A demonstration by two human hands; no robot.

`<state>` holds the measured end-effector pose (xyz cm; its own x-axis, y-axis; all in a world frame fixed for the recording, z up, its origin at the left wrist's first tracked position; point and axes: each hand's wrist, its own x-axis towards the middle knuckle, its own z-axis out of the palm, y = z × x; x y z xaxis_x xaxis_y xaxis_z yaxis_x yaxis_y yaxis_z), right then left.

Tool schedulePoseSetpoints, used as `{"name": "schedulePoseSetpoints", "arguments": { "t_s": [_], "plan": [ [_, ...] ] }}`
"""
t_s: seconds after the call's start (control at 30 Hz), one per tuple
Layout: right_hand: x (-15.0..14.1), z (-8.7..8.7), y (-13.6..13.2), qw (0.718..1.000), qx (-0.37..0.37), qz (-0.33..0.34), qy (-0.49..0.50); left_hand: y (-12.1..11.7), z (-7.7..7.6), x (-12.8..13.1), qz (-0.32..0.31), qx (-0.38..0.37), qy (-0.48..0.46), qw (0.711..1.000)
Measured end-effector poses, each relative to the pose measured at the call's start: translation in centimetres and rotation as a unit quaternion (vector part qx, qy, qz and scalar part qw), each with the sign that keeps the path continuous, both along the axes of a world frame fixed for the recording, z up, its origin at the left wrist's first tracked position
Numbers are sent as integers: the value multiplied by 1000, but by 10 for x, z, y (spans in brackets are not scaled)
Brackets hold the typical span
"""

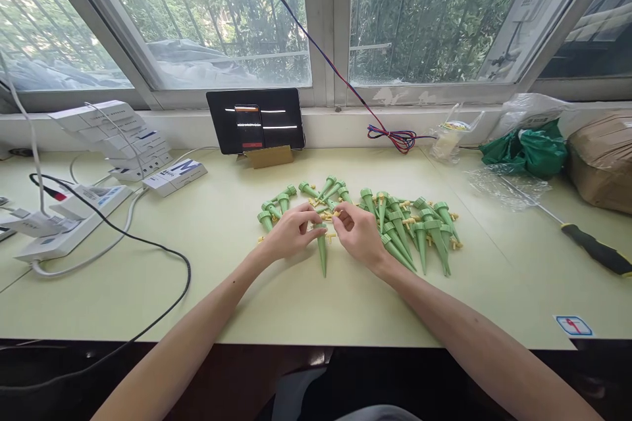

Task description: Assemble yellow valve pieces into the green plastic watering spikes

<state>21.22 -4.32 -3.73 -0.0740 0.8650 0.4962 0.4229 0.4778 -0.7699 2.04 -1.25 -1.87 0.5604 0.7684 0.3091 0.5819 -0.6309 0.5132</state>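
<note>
My left hand (293, 231) is closed, thumb and fingers pinching the capped top of a green plant-watering spike (322, 256), whose tip points down toward the table's front edge. Close beside it, my right hand (359, 237) is closed in a pinch on a small yellow valve piece (338, 213), partly hidden by the fingertips. More green spikes with ribbed caps (395, 220) lie piled to the right of my right hand, several with yellow pieces on them. A smaller group of spikes (283, 201) lies behind my left hand. Loose yellow pieces (326, 216) lie between the hands.
A tablet (255, 122) leans by the window on a cardboard stand (269, 156). At left are stacked white boxes (126, 135), a power strip (74, 223) and a black cable (162, 247). At right lie a screwdriver (595, 248), a green bag (533, 150) and a brown package (602, 161).
</note>
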Motion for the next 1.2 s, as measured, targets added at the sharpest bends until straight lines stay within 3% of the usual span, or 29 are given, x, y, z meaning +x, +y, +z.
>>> {"name": "schedulePoseSetpoints", "arguments": {
  "t_s": [0.4, 0.6, 1.2],
  "plan": [
    [-2, 1, -2, 998, -14, 1, 67, 0, 6, 2, 19, -115, -176, 977],
    [-2, 2, -3, 998, -7, 1, 63, 0, 6, 1, 48, -172, -207, 962],
    [-4, 1, -3, 997, -24, 2, 68, 2, 8, -1, 49, -164, -245, 954]
  ]
}}
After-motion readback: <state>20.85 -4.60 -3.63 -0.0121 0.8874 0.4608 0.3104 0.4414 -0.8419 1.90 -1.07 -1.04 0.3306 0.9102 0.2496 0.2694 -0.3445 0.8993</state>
